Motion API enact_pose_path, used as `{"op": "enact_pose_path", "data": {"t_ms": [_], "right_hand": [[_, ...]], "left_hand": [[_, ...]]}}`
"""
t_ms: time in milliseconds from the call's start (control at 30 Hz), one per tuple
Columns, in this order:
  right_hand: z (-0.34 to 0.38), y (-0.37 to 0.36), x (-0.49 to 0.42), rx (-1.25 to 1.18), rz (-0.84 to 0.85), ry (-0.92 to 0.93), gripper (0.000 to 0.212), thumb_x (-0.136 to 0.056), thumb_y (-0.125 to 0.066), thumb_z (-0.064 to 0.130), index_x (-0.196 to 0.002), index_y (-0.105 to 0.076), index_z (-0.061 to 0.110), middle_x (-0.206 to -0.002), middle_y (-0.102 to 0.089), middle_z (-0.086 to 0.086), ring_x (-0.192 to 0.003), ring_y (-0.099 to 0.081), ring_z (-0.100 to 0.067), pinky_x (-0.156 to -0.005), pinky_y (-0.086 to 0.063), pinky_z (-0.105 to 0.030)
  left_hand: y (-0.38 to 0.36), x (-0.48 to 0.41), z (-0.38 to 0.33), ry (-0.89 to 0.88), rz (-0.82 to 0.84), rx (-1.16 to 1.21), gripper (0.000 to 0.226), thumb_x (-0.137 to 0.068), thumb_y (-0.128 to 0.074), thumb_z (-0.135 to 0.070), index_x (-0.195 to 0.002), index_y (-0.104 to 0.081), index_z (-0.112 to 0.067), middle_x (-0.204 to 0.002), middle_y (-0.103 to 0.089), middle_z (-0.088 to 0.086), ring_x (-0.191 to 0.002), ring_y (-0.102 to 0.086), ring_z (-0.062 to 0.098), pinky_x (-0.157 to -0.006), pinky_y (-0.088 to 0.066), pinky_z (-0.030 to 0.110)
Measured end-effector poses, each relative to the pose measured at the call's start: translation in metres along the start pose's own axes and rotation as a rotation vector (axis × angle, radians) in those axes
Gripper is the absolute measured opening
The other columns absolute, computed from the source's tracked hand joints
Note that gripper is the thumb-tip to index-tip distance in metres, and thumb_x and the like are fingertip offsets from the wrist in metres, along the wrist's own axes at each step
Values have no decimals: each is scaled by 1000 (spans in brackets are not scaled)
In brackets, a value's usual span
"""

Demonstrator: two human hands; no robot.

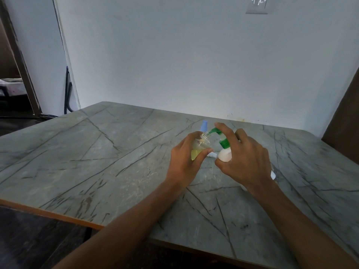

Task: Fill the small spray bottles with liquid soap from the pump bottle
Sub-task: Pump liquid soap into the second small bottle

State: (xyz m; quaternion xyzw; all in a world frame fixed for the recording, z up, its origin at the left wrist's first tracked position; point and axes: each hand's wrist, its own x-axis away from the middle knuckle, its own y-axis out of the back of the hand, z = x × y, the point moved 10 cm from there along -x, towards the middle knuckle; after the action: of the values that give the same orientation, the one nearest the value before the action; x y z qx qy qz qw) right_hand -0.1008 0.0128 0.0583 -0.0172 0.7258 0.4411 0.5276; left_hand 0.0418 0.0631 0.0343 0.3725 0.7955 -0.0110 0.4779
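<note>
Plainly the filling is under way. The left hand (186,158) has its fingers (202,153) curled round a small clear bottle (200,146), held just off the tabletop (97,152) and tipped so its open neck meets the green nozzle (212,131). A little yellow soap (195,154) sits in its lower part; most of it looks unfilled. The right hand (246,160) grips the white pump bottle (225,155), thumb low on the body and forefinger (223,129) laid over the green pump head (223,141). I cannot tell whether the pump bottle rests on the tabletop or is lifted.

Next, I'd judge, comes a press on the head with that forefinger, nozzle and neck kept lined up so the soap goes in and not down the outside. The neck is narrow, so slow strokes would serve.

Just behind the small bottle a blue cap (205,126) stands up, probably on another spray bottle. A white piece (211,155) lies between the hands, perhaps the removed sprayer. Something white (273,174) shows under the right wrist; I cannot make it out.

The tabletop is grey with dark marble-like veins and an orange-brown edge (48,212). It sits against a pale wall (174,55) with a switch plate (257,4) high up. A dark doorway (11,74) opens at the left, and a brown panel (343,117) leans in at the right.
</note>
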Motion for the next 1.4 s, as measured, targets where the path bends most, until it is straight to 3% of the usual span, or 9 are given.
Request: {"op": "enact_pose_path", "data": {"t_ms": [367,567,1033,1400], "right_hand": [[-3,2,-1,-67,-15,-3,80,-59,-86,45,-127,-49,26,-92,-60,-6,-65,-60,-25,-54,-55,-34],[-3,3,0,-71,-21,-9,78,-60,-84,45,-126,-47,27,-96,-61,-6,-68,-61,-25,-55,-55,-35],[0,1,0,-16,-11,7,109,-64,-81,47,-151,-15,42,-88,-55,-3,-64,-53,-19,-47,-51,-32],[-1,-3,0,-2,37,-10,97,-62,-81,47,-143,-29,37,-93,-56,-4,-66,-56,-22,-51,-54,-36]], "left_hand": [[-5,4,-5,-61,28,-14,51,-83,-72,-38,-123,-57,-11,-111,-68,1,-90,-58,1,-78,-38,-2],[-6,4,-7,-78,27,-18,52,-83,-70,-41,-124,-57,-12,-112,-67,1,-91,-54,-3,-79,-38,-2],[2,0,-2,-50,-14,-9,47,-83,-73,-33,-122,-56,-13,-111,-66,0,-88,-55,0,-75,-39,-1],[0,0,-1,-35,-3,-11,49,-83,-72,-36,-124,-55,-14,-113,-66,1,-89,-55,1,-74,-39,-3]]}}
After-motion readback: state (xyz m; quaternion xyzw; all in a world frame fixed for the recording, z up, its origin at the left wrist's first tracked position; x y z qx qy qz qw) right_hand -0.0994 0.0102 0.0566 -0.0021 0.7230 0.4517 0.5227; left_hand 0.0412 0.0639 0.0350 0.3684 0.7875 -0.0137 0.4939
